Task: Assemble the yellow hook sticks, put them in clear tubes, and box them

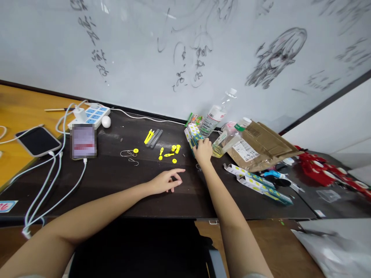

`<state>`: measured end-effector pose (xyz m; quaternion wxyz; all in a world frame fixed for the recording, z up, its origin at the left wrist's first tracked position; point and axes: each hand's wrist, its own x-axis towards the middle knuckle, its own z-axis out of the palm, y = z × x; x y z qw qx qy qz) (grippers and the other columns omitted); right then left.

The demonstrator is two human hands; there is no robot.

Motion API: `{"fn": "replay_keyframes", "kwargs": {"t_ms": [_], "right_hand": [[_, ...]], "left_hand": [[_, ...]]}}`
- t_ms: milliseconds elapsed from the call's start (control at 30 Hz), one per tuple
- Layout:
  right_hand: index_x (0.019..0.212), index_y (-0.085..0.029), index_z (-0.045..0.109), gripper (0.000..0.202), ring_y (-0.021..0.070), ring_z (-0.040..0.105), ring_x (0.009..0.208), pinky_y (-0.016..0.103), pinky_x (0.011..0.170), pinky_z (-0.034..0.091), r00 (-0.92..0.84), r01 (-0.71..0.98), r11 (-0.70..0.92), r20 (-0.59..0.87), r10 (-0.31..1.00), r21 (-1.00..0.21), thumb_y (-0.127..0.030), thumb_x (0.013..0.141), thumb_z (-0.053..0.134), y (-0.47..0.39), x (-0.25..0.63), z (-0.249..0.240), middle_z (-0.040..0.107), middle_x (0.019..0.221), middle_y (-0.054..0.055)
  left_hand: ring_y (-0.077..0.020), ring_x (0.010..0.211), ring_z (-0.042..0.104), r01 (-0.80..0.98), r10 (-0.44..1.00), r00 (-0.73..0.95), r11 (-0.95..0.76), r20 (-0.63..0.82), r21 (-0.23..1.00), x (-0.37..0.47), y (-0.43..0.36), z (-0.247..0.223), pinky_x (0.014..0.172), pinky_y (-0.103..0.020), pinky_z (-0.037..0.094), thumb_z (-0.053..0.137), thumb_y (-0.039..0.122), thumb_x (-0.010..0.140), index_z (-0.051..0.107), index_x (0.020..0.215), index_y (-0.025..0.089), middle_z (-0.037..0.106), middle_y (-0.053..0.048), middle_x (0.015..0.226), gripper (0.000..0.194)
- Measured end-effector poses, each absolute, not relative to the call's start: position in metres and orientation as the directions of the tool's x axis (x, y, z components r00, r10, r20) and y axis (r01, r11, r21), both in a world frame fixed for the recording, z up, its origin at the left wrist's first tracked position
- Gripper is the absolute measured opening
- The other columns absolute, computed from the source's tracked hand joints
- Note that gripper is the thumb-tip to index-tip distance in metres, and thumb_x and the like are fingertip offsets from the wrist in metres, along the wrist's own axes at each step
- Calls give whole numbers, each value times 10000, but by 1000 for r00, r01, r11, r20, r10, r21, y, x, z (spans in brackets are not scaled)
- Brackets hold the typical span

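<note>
Two bare forearms are reaching up from the bottom edge over a dark tabletop (116, 185). Left hand (166, 180) is resting palm-down on the bare surface, fingers loosely curled, forefinger stretched toward the right, holding nothing. Right hand (203, 151) is lying farther out, its fingers closing over the near end of a stack of small printed boxes (193, 133), blue and yellow, leaning just in front of a clear water bottle (216, 115); how firmly the fingers are gripping the stack cannot be told from this angle. Small yellow plastic parts (171, 151) are lying scattered between the two hands and the wall, near a pair of grey tubes with a yellow piece (153, 137). Thin wire hooks (129, 155) are lying to the left of those parts. A white power strip with blue sockets (91, 115) is sitting at the far left of the dark surface, white cables (52, 181) trailing from it toward the near edge, one of them running to a dark phone (37, 141) on the adjoining orange desk (17, 108). A brown cardboard parcel with a label (261, 144) is resting to the right of the bottle, and two more long printed boxes (257, 183) are lying flat just below it. Red items (321, 170) are sitting at the far right. A whiteboard wall covered in sketches (185, 58) is standing behind everything.
</note>
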<state>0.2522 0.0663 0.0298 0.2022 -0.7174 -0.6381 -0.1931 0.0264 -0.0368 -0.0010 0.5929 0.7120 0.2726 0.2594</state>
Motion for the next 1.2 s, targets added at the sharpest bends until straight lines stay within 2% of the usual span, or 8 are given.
{"fn": "replay_keyframes", "kwargs": {"t_ms": [167, 433, 567, 667, 767, 900, 1033, 1200], "right_hand": [[990, -104, 586, 232, 280, 445, 943, 354, 716, 367, 79, 994, -110, 533, 842, 26, -180, 814, 456, 79, 252, 27, 527, 1026, 182], [1031, -78, 584, 243, 271, 458, 945, 344, 729, 350, 21, 996, -61, 492, 870, 65, -175, 861, 442, 91, 246, 39, 531, 1036, 187], [1174, -111, 541, 345, 275, 461, 939, 356, 747, 350, -137, 991, 120, 539, 831, 67, -299, 905, 435, 59, 215, 33, 544, 1029, 161], [1165, -166, 569, 335, 256, 470, 917, 350, 748, 344, -308, 943, 329, 501, 809, 47, -339, 930, 405, 26, 186, 16, 564, 1016, 133], [1094, -211, 615, 293, 243, 475, 925, 337, 748, 341, -450, 875, 482, 427, 785, 36, -345, 938, 406, 8, 169, 5, 576, 975, 103], [1028, -212, 635, 255, 229, 484, 916, 323, 747, 341, -469, 863, 504, 403, 786, 21, -325, 936, 427, 9, 173, 4, 584, 951, 90], [953, -199, 640, 237, 227, 490, 907, 319, 746, 344, -404, 891, 453, 434, 805, -11, -298, 935, 426, 17, 187, 7, 591, 928, 89], [931, -196, 643, 230, 227, 498, 902, 321, 746, 343, -375, 899, 436, 457, 807, -32, -270, 930, 425, 19, 189, 4, 599, 934, 95]], "left_hand": [[-69, 565, 591, 84, 690, 722, -151, 44, 985, 27, -37, 0, 411, -153, 447, 529, 349, 847, 413, 1360, 237, 605, -61, 1060, 537], [-67, 562, 587, 92, 678, 735, -145, 32, 985, 26, -36, 0, 416, -148, 441, 538, 371, 841, 523, 1244, 221, 616, -62, 1050, 431], [-74, 533, 580, 102, 661, 749, -168, 36, 980, 25, -36, 1, 424, -159, 437, 536, 337, 838, 585, 1156, 184, 644, -49, 918, 356], [-77, 506, 573, 99, 673, 732, -259, 106, 961, 22, -34, 2, 474, -176, 443, 511, 301, 851, 630, 1069, 159, 660, -36, 789, 287], [-81, 507, 558, 178, 711, 671, -428, 208, 886, 18, -31, 5, 543, -191, 444, 490, 308, 868, 672, 976, 168, 659, -22, 699, 254], [-104, 570, 552, 365, 767, 571, -557, 294, 746, 10, -23, 13, 615, -204, 432, 493, 332, 866, 696, 923, 201, 661, -12, 697, 249], [-127, 653, 588, 484, 827, 427, -552, 367, 679, -1, -13, 21, 673, -217, 439, 433, 340, 891, 688, 922, 203, 678, -24, 780, 291], [-153, 710, 625, 526, 899, 204, -434, 387, 731, -13, 8, 21, 703, -229, 455, 433, 373, 889, 663, 956, 192, 675, -30, 768, 300]]}}
